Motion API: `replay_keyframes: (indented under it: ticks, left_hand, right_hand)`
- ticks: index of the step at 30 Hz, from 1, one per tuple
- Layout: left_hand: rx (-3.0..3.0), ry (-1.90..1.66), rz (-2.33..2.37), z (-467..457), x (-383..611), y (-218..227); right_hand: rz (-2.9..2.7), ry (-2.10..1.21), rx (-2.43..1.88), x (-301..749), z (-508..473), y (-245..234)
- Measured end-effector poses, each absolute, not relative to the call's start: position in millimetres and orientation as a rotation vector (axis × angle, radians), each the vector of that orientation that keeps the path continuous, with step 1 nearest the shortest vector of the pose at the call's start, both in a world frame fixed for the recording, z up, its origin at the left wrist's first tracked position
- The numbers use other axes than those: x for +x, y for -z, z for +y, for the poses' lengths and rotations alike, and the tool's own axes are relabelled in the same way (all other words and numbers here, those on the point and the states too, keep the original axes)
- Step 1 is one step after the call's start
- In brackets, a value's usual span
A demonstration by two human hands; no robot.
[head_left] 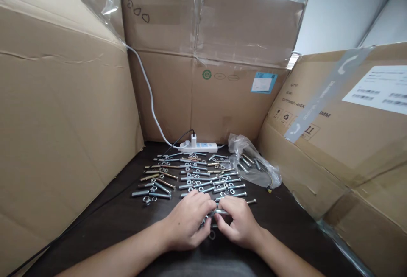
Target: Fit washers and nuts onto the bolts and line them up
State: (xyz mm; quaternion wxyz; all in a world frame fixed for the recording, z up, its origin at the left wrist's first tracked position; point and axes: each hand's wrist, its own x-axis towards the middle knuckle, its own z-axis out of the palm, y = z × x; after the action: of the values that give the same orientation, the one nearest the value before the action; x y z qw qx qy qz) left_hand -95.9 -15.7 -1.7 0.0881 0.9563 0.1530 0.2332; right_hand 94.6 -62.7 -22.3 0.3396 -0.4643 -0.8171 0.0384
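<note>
My left hand [190,219] is closed, thumb and fingers pinched around small shiny metal pieces that are mostly hidden. Facing it, my right hand [238,219] is closed on a silvery metal bolt [221,211], whose end points at the left fingertips. The fingertips of both hands nearly meet. Just below them a washer [212,234] lies on the dark table. Beyond my hands, rows of bolts with sleeves [194,178] lie with loose nuts and washers among them, some silver, some brass-coloured. One bolt [252,201] sticks out past my right hand.
A clear plastic bag [254,162] with several bolts in it lies at the back right. Behind the rows stands a white power strip [199,147] with a plug and cables. Cardboard walls [162,94] enclose the dark table [121,226] at the left, back and right.
</note>
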Motion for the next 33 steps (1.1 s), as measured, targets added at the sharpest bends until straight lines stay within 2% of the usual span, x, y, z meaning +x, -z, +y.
replay_keyframes:
  ticks: [24, 33]
  left_hand:
    - [2.827, -0.715, 0.650, -14.0, -96.1, 4.7]
    - [2.784, -0.744, 0.570, -19.8, -98.4, 0.0]
  right_hand:
    - [-2.137, -0.086, -1.234, 91.4, -61.2, 24.1]
    - [-2.090, -0.095, -1.208, 92.2, -59.4, 27.7]
